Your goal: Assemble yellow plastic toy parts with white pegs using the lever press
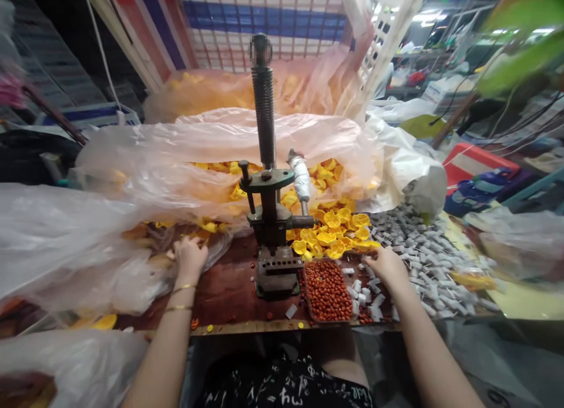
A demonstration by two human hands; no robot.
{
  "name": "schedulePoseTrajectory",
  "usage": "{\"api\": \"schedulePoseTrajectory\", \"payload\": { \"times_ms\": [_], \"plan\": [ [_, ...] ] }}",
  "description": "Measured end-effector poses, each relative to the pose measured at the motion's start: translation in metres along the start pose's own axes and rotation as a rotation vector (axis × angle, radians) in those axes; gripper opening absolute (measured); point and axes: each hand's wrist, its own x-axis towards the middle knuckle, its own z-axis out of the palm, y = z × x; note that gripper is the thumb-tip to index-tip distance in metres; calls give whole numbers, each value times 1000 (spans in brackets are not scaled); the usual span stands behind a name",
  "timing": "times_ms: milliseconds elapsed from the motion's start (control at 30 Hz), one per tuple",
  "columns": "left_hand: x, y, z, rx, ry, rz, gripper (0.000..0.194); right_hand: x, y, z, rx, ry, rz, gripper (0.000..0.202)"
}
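My left hand (190, 259) is at the mouth of a clear plastic bag (215, 249) holding yellow pieces. Its fingers look loosely apart, their tips partly hidden. My right hand (390, 268) lies between yellow cup-shaped plastic pieces (332, 223) and a heap of small grey-white blocks with thin metal pins (423, 261). Its fingertips are closed together; what they pinch is too small to make out. Between my hands stands a dark hand press (267, 214) with a silver-wrapped lever (300, 176). A clear tub of small red-brown beads (328, 290) sits right of its base (277, 274).
Large translucent bags (145, 144) of yellow pieces lie behind the press and along the left. A white plastic grid (264, 20) rises at the back. On the right are a red stool-like thing (478, 161) and a blue one. Small bits lie along the table's front edge (247, 329).
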Motion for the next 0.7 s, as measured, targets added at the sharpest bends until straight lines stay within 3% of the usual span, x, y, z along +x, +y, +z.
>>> {"api": "schedulePoseTrajectory", "payload": {
  "times_ms": [133,233,367,467,533,600,700],
  "plan": [
    [-67,-5,9,24,66,107,18,-8,4,7,129,41,39,23],
    [-102,-7,15,-76,20,124,15,-19,0,-2,586,30,95,34],
    [-119,-1,16,-224,-81,168,9,-46,-44,-21,1312,-269,122,47],
    [-123,9,13,-246,-115,199,10,-77,-97,-25,1559,-547,128,42],
    [-129,17,9,-256,-77,259,6,-99,-131,-19,1613,-654,51,38],
    [-138,26,5,-340,-30,367,6,-119,-160,-9,1589,-670,-93,30],
    [-153,37,0,-568,-18,535,27,-141,-187,8,1440,-462,-426,14]
  ]
}}
